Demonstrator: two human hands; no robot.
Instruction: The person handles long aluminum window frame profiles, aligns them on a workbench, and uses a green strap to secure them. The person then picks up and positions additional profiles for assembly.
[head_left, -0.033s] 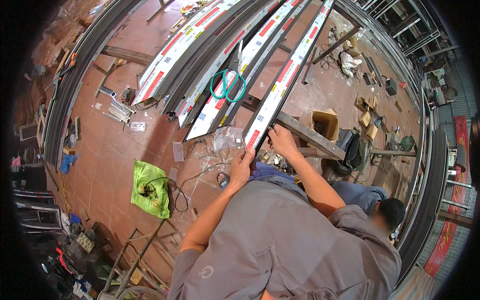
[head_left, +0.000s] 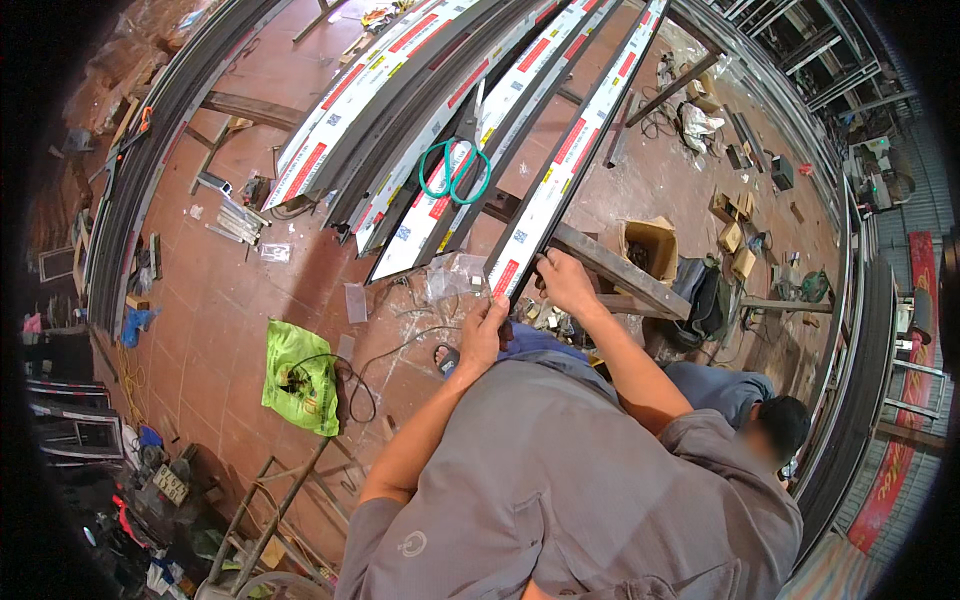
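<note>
A long dark metal profile (head_left: pixel 548 205), faced with white and red protective film, runs away from me with its near end at my hands. My left hand (head_left: pixel 484 333) pinches that near end, thumb and fingertips at the film's corner. Against the profile's right edge, close to the end, my right hand (head_left: pixel 566 284) is closed with curled fingers; whatever lies inside them is hidden. To the left, scissors (head_left: pixel 468 131) with teal handles rest across similar film-covered profiles (head_left: pixel 408 238), their blades pointing away.
A dark trestle beam (head_left: pixel 630 273) passes under the profiles. An open cardboard box (head_left: pixel 650 250) and a dark bag (head_left: pixel 700 300) lie to the right. A green plastic bag (head_left: pixel 300 385) with a cable is at left. Another person (head_left: pixel 715 390) crouches close on my right.
</note>
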